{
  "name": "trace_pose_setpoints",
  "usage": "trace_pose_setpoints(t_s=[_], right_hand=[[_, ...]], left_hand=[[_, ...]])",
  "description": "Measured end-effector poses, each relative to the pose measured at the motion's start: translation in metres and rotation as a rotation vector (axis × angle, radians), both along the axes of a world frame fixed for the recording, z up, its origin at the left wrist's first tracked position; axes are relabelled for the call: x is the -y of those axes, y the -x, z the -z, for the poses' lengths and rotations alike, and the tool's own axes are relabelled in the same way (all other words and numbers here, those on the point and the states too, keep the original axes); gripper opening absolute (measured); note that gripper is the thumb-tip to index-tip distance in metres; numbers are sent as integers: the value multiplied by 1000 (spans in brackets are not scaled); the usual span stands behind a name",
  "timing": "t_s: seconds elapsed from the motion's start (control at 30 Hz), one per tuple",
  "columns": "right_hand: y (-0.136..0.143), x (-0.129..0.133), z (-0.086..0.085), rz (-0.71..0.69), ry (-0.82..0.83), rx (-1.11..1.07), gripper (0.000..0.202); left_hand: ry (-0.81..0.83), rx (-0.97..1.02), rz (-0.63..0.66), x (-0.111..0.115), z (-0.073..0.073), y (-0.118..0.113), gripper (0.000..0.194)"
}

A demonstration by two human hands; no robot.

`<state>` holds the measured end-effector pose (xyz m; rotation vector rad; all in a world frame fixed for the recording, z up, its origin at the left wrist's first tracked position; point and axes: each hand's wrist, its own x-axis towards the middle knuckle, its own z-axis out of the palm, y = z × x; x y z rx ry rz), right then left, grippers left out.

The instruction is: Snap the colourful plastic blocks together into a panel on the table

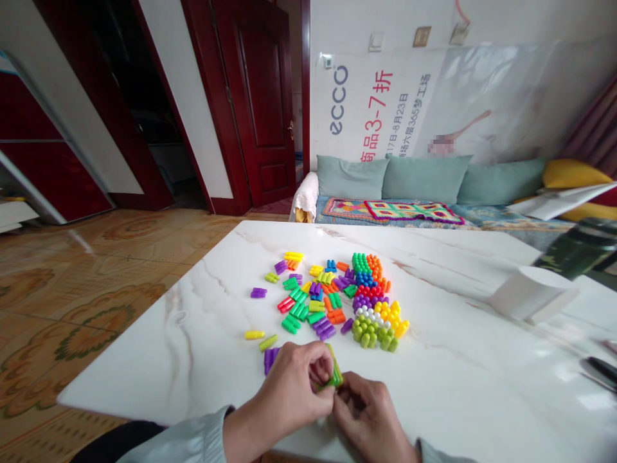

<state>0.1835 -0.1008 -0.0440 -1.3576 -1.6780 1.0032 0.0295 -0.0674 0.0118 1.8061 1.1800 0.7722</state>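
Observation:
Near the table's front edge, my left hand (301, 382) is closed around a small bundle of green pieces (336, 370). My right hand (369, 415) touches the lower right end of the bundle with its fingers pressed together; what they pinch is hidden. Purple pieces (270, 359) lie just left of my left hand. Beyond the hands, loose groups of coloured plastic pieces (299, 311) are scattered flat. To their right stands a block of upright pieces sorted by colour, with light green ones (369, 334) nearest me.
The white marbled table (193, 360) holds a white box (527, 294) and a camouflage-patterned bottle (576, 247) at the right. Dark-handled items (600, 373) lie at the right edge. A cushioned sofa (424, 180) stands behind.

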Motion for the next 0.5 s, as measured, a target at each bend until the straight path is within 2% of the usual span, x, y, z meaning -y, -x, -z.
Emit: trace_pose_setpoints(t_s=[0.13, 0.23, 0.33, 0.4, 0.5], right_hand=[[-1, -1, -9, 15, -13, -64, 13], [-9, -4, -13, 22, 0, -150, 17], [-23, -9, -14, 89, 62, -365, 23], [-31, -15, -14, 136, 90, -523, 26], [-37, -22, -18, 151, 105, -592, 27]], left_hand=[[140, 177, -55, -3, 3, -3, 20], [183, 256, -78, -11, -2, 0, 23], [213, 375, -160, -27, -13, 14, 25], [304, 475, -184, -38, -21, 27, 27], [445, 607, -172, -49, -29, 41, 33]])
